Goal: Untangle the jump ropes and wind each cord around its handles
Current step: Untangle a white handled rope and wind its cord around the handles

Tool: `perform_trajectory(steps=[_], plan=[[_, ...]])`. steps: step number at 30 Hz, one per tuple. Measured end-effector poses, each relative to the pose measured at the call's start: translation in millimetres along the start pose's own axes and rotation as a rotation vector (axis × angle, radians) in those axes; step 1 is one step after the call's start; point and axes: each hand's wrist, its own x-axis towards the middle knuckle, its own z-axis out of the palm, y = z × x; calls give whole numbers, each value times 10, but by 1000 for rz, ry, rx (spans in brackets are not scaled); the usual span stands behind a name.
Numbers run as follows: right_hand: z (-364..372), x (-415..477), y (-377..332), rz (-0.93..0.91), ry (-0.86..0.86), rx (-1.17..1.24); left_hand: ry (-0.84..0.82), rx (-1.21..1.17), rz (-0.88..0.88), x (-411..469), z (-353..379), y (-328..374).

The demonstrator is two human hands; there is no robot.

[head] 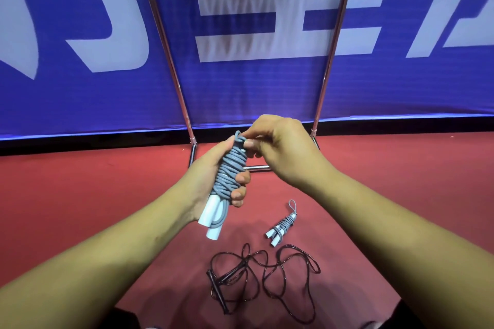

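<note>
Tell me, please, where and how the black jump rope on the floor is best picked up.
Probably by its two black handles, lying crossed at the tangle's left end. Come from above on that side: they are rigid, while the cord sprawls loosely to the right.

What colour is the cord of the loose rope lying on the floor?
Black, or very dark; the loose rope lies on the red floor, seen in the head view.

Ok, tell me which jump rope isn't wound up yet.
The black rope, sprawled in loose loops on the red floor. The held grey rope and the grey bundle beside the black one are wound round their white handles.
</note>
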Motion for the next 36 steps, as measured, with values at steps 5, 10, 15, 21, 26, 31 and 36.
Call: perform_trajectory(steps=[5, 10, 15, 21, 26, 31, 36], plan=[[-118, 9, -30, 137, -51, 432, -73, -14, -20, -27, 16, 74], [-230, -5, -32, 213, -185, 663, -172, -8, -52, -68, -1, 52], [-261, 0, -47, 266, -203, 686, -275, -9, -89, -62, -26, 29], [-212, -7, -101, 267, -126, 736, -327, -47, -83, -73, -54, 111], [-170, 49, -86, 282, 0, 892, -245, -11, 142, -38, 16, 147], [-100, 52, -23, 307, 61, 846, 6, 172, 285, -45, 51, 173], [-95, 94, 33, 347, 179, 879, 109, 345, 367, -78, 87, 136]])
